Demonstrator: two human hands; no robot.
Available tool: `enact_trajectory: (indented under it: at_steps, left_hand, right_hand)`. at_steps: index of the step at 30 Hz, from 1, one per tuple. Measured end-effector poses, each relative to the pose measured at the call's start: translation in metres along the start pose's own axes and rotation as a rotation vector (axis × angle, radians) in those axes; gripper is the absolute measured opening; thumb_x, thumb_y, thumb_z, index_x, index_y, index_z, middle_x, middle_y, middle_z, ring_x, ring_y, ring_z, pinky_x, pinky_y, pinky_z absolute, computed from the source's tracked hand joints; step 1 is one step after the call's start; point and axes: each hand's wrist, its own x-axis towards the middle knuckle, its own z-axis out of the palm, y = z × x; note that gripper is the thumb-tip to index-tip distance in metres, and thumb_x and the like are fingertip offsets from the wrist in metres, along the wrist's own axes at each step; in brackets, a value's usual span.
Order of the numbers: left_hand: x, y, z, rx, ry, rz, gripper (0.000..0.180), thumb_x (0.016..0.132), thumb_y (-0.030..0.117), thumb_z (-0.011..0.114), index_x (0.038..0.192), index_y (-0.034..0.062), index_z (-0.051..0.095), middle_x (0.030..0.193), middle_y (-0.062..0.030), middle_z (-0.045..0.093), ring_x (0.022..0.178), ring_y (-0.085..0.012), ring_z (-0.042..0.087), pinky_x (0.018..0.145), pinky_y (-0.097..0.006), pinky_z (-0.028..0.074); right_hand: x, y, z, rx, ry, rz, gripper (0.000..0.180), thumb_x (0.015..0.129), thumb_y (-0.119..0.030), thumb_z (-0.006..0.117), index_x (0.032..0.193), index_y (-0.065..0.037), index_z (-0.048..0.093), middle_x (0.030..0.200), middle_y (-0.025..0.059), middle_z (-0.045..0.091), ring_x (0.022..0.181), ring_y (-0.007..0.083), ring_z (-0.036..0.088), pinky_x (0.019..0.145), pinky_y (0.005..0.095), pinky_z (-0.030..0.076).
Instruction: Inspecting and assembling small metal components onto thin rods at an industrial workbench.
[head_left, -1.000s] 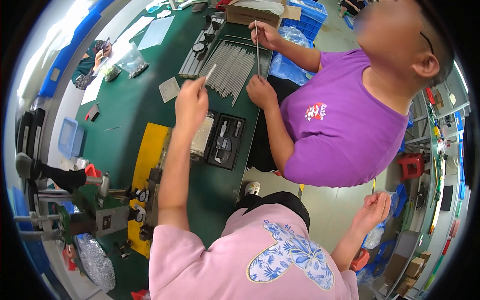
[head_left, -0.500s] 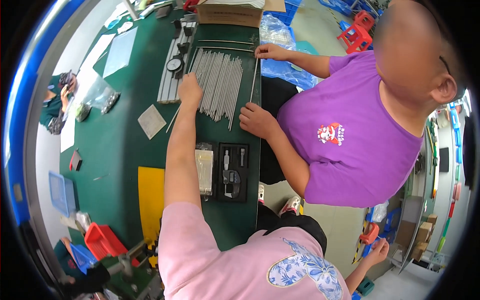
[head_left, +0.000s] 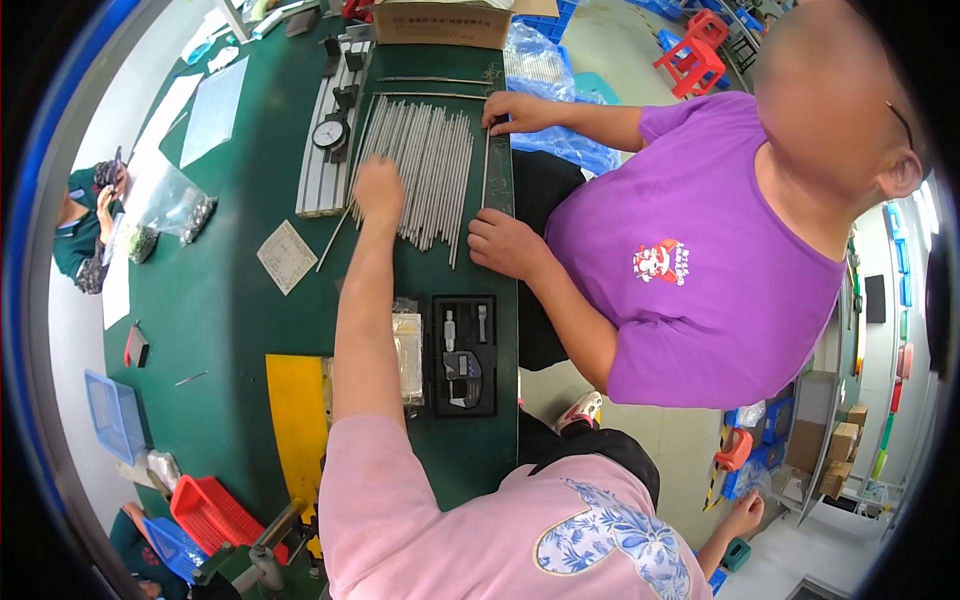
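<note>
My left arm, in a pink sleeve, reaches over the green table to a flat bundle of thin grey metal rods [head_left: 430, 165]. My left hand [head_left: 380, 195] is closed in a fist at the bundle's left side; its fingertips are hidden, so what they grip cannot be told. One slanting rod [head_left: 333, 242] sticks out past the bundle near my wrist. My right hand [head_left: 745, 513] is off to the lower right, away from the table, small in view, its fingers curled. Across the corner, a co-worker in a purple shirt has both hands by a single rod [head_left: 487, 165] at the table edge.
A dial gauge [head_left: 328, 135] stands on a metal rail left of the rods. Nearer me lie a boxed digital micrometer [head_left: 464, 355], a packet [head_left: 408, 350] and a yellow sheet [head_left: 297, 410]. A paper slip [head_left: 287, 257] lies left; a cardboard box [head_left: 440, 25] stands at the far end.
The view has shifted slightly. Against the rods, my left hand has moved a little right and nearer to me. The slanting rod and the co-worker's hands stay about where they were.
</note>
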Motion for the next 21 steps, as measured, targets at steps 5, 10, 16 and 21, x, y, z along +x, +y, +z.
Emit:
enact_trajectory:
  at_steps: [5, 10, 16, 21]
  left_hand:
    - [-0.008, 0.048, -0.006, -0.054, -0.124, 0.046, 0.007, 0.071, 0.01, 0.053, 0.076, 0.0058, 0.057, 0.08, -0.0086, 0.054, 0.077, -0.0249, 0.054, 0.062, -0.033, 0.048]
    - [-0.004, 0.058, 0.008, 0.111, -0.247, -0.051, 0.009, 0.07, 0.011, 0.057, 0.075, 0.0046, 0.059, 0.078, -0.0098, 0.057, 0.075, -0.0269, 0.059, 0.062, -0.035, 0.049]
    - [0.0, 0.058, -0.007, -0.024, -0.289, -0.157, 0.013, 0.069, 0.014, 0.057, 0.074, 0.0029, 0.06, 0.082, -0.0137, 0.059, 0.074, -0.0289, 0.06, 0.061, -0.037, 0.05]
    - [-0.011, 0.037, -0.028, -0.154, -0.071, -0.243, 0.016, 0.072, 0.014, 0.053, 0.077, -0.0001, 0.056, 0.078, -0.016, 0.057, 0.075, -0.0306, 0.057, 0.064, -0.039, 0.047]
  right_hand:
    - [-0.001, 0.003, 0.012, -0.039, -0.014, -0.051, 0.026, 0.083, -0.022, 0.051, 0.066, -0.003, 0.049, 0.053, -0.0008, 0.043, 0.046, 0.0058, 0.036, 0.041, 0.0219, 0.028]
    - [-0.009, 0.002, 0.011, -0.068, -0.056, -0.077, 0.026, 0.083, -0.022, 0.051, 0.066, -0.003, 0.049, 0.053, -0.0012, 0.043, 0.046, 0.006, 0.037, 0.042, 0.0219, 0.03]
    - [-0.023, 0.017, 0.003, -0.097, -0.069, 0.02, 0.026, 0.084, -0.023, 0.049, 0.068, -0.003, 0.048, 0.053, -0.0013, 0.044, 0.046, 0.0059, 0.038, 0.042, 0.0209, 0.031]
    - [-0.019, 0.006, 0.012, 0.015, -0.138, 0.167, 0.023, 0.085, -0.023, 0.046, 0.074, -0.003, 0.05, 0.062, 0.0016, 0.049, 0.051, 0.0065, 0.043, 0.044, 0.0209, 0.034]
